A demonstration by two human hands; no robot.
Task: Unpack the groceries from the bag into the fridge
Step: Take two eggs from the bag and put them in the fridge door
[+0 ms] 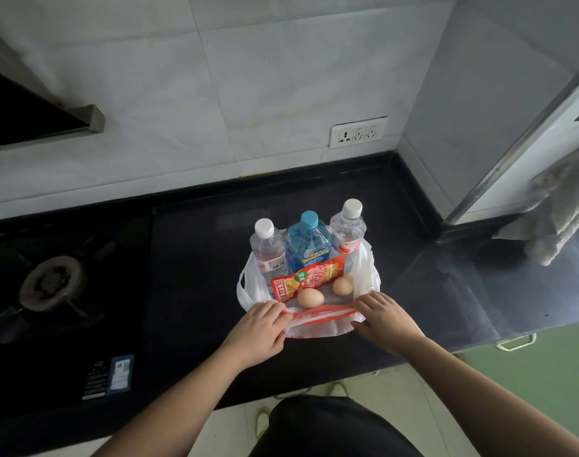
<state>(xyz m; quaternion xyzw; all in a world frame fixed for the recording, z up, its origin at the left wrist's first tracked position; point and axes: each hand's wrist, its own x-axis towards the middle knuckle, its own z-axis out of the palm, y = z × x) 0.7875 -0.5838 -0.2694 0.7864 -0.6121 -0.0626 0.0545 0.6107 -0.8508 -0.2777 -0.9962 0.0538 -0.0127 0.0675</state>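
A white and red plastic bag (pixel 317 324) sits open on the black counter (pixel 195 258). Inside it stand two clear water bottles with white caps (pixel 268 249) (pixel 349 229) and a blue bottle (pixel 309 240) between them. A red snack packet (pixel 306 278) leans in front of the bottles. Two brown eggs (pixel 310 297) (pixel 343 285) lie in front of the packet. My left hand (pixel 260 331) holds the bag's near rim at its left side. My right hand (pixel 385 316) holds the same rim at its right side, fingers bent over the edge.
A gas hob (pixel 50 285) takes up the counter's left part, under a range hood (pixel 34 117). A wall socket (pixel 359 131) is behind the bag. A grey cloth (pixel 558 212) hangs at the right beside a metal-framed panel. A green cabinet front (pixel 545 367) lies below the counter.
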